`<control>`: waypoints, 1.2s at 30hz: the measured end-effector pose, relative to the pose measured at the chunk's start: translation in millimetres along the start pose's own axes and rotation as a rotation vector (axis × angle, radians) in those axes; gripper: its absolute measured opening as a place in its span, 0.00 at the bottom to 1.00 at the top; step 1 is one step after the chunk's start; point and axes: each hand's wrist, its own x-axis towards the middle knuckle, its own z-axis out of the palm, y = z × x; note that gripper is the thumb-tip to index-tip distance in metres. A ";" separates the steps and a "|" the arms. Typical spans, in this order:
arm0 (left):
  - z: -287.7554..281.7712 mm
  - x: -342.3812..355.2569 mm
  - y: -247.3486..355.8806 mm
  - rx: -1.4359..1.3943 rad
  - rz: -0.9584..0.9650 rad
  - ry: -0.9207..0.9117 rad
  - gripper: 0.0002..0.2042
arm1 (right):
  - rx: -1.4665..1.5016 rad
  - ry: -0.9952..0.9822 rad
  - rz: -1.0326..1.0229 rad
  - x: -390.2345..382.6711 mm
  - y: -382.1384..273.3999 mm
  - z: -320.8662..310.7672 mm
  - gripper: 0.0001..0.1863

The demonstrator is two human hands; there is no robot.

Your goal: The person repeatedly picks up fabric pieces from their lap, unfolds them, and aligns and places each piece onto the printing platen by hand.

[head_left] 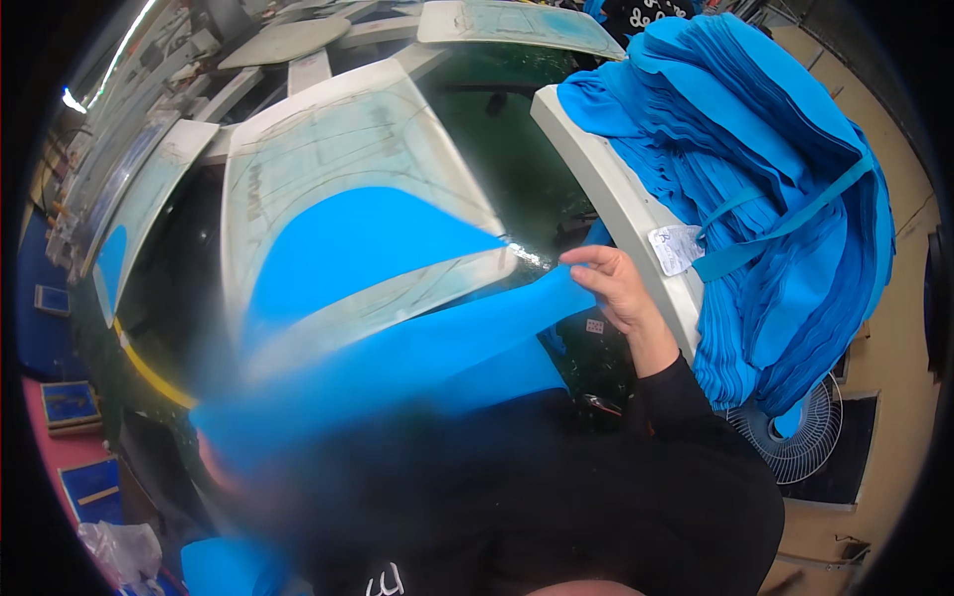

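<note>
A blue fabric piece (447,328) stretches across in front of me between my two hands. Its right corner is pinched between the thumb and fingers of my right hand (618,290). At its other end, my left hand (214,465) is closed on the cloth; blur and the fabric hide most of its fingers. Just beyond, another blue cut piece (358,243) lies flat on a pale, worn board (318,124), its pointed end toward my right hand. Part of the held cloth is smeared by haze low in the view.
A thick stack of blue fabric pieces (765,199), tied with a strap and tagged, rests on a white support (621,184) at the right. A fan (795,437) stands below it. More pale boards (517,25) are farther off. A yellow strip (149,372) curves at the left.
</note>
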 end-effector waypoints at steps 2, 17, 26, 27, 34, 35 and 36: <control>17.2 -1.9 2.8 -0.078 -0.121 -0.168 0.16 | 0.065 -0.020 0.014 2.1 -5.8 1.1 0.13; 29.3 71.2 -11.6 1.092 0.323 0.052 0.21 | -0.065 0.126 -0.302 68.4 -65.8 -35.5 0.17; 22.5 264.5 -110.0 0.555 -0.340 0.018 0.18 | -0.236 0.194 -0.288 246.3 -72.6 -74.3 0.18; 34.5 276.5 -116.9 0.637 -0.266 0.082 0.18 | -0.279 0.157 -0.325 266.2 -74.3 -79.5 0.18; 40.4 311.9 -86.0 0.819 -0.229 -0.102 0.17 | -0.202 0.080 -0.397 311.7 -77.1 -48.8 0.19; 24.8 310.7 -82.3 0.920 -0.263 -0.101 0.17 | -0.219 0.070 -0.362 312.8 -65.0 -44.4 0.18; 8.6 309.1 -77.1 1.017 -0.298 -0.100 0.18 | -0.239 0.060 -0.330 313.4 -54.1 -37.8 0.18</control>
